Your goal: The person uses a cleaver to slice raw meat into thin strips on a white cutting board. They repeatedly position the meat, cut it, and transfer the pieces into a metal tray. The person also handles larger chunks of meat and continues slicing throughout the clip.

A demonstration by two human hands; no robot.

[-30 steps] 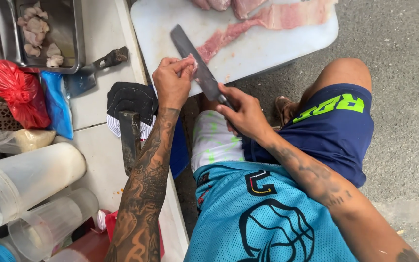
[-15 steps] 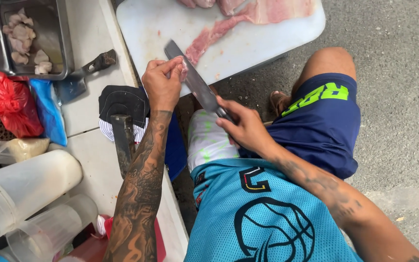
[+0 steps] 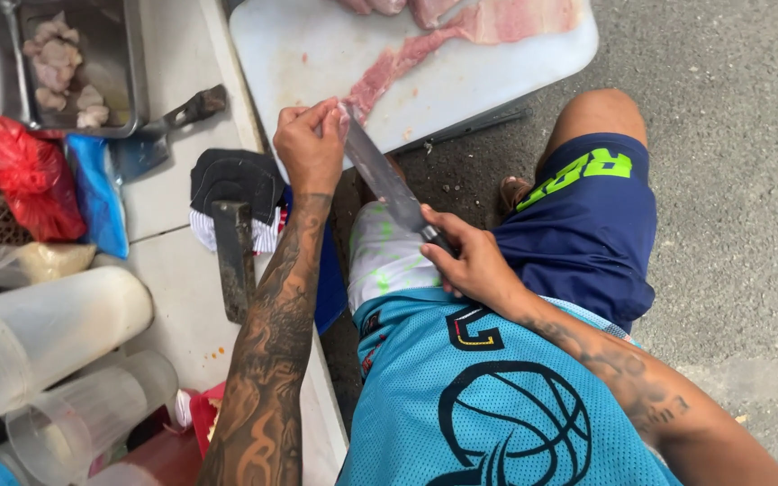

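Knife: a broad kitchen knife (image 3: pixel 387 183) is held over the lap, blade slanting up toward the cutting board, between the two hands.
Right hand: the right hand (image 3: pixel 472 264) is closed around the handle at the lower end of the blade.
Left hand: the left hand (image 3: pixel 311 144) is pinched shut on the blade's tip end, fingertips pressed against the flat of the steel; wiping or checking, it cannot be told which.
Cutting board: the white cutting board (image 3: pixel 317 63) is propped ahead of the knees, just beyond the knife tip.
Meat: a long strip of raw pink meat (image 3: pixel 411 56) is laid across the board, with larger slabs at the top edge, all apparently uncut.
Done so far: a metal tray (image 3: pixel 132 67) on the counter (image 3: pixel 173 270) is seen part-filled with pale meat pieces, so some cutting is judged finished.
Left to do: the strip and slabs on the board are judged untrimmed, with the blade off the meat.
Nearby: a cleaver (image 3: pixel 232 256) is lying on the counter beside a dark cloth (image 3: pixel 236 180).
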